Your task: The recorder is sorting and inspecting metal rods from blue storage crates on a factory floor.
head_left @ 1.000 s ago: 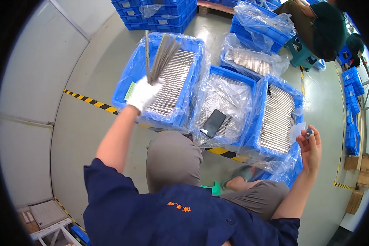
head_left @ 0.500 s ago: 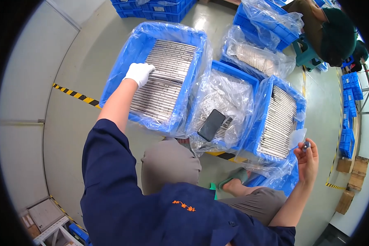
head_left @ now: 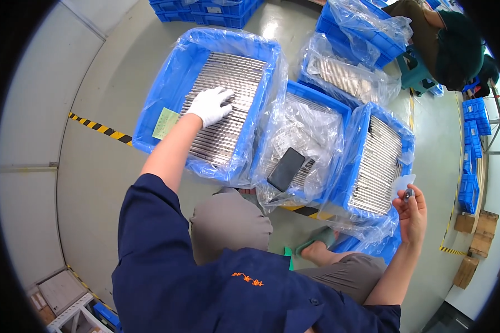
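Observation:
My left hand [head_left: 210, 106], in a white glove, lies with its fingers spread on rows of thin metal rods [head_left: 234, 72]. The rods rest in a plastic-lined blue crate [head_left: 175, 72] on the left. A pale green paper slip [head_left: 165, 123] shows by that crate's left wall, next to my wrist. My bare right hand [head_left: 413, 219] is raised at the right, pinching a small round metal piece [head_left: 409, 195] with a dark centre. Beside those fingers is the right-hand crate [head_left: 363, 133], filled with more metal rods [head_left: 375, 166]; a translucent plastic flap [head_left: 403, 183] stands at its corner.
A black phone [head_left: 286, 169] lies on crumpled clear plastic [head_left: 300, 130] over the middle crate [head_left: 341, 105]. Farther back are another crate of rods [head_left: 344, 77] and stacked blue crates [head_left: 222, 14]. A person in dark clothes [head_left: 455, 50] is at the upper right. Wooden blocks [head_left: 483, 233] line the right side.
My left hand has moved right across the rods and its fingers have spread, uncovering the green slip. My right hand has shifted slightly left, still pinching the round metal piece, which has turned a little.

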Action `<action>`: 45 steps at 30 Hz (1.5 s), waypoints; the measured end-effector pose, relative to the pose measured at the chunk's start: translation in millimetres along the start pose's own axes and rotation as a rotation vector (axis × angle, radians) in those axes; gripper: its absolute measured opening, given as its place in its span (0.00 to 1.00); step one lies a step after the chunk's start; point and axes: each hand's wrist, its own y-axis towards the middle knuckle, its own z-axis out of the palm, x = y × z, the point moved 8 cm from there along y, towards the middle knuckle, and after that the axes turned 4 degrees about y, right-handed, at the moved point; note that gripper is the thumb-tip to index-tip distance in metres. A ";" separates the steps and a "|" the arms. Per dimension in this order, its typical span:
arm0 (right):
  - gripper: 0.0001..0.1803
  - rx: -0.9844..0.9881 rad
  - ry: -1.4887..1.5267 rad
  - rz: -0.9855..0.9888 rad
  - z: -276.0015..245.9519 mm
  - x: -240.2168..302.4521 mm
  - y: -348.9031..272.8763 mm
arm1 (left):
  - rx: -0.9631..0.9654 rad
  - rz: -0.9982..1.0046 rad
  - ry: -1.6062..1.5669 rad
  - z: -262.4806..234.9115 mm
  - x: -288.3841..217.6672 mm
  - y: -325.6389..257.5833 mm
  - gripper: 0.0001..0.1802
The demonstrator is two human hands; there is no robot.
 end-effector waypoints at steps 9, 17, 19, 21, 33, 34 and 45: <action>0.15 -0.028 -0.051 0.010 -0.3 -3.8 -1.9 | -0.370 0.196 0.117 -3.7 -16.8 -5.7 0.10; 0.15 -0.039 -0.048 0.025 9.9 -8.1 -7.2 | -0.395 0.026 0.066 1.4 5.1 27.1 0.09; 0.15 -0.072 -0.060 0.003 1.7 -4.2 -10.4 | -0.366 0.040 0.048 3.6 -7.8 38.0 0.09; 0.17 -0.170 -0.117 0.009 -13.4 3.3 -14.2 | -0.223 0.033 0.035 3.3 -31.5 54.0 0.10; 0.17 0.426 -0.179 0.063 83.7 -15.7 -65.0 | -0.519 0.111 -0.774 -91.2 -109.3 24.4 0.13; 0.17 0.456 -0.260 -0.002 86.3 -12.3 -72.3 | -0.470 0.209 -0.782 -93.8 -147.0 29.1 0.13; 0.15 0.555 -0.475 -0.498 78.3 18.8 -130.8 | -0.004 0.807 -0.278 41.2 -473.8 9.3 0.18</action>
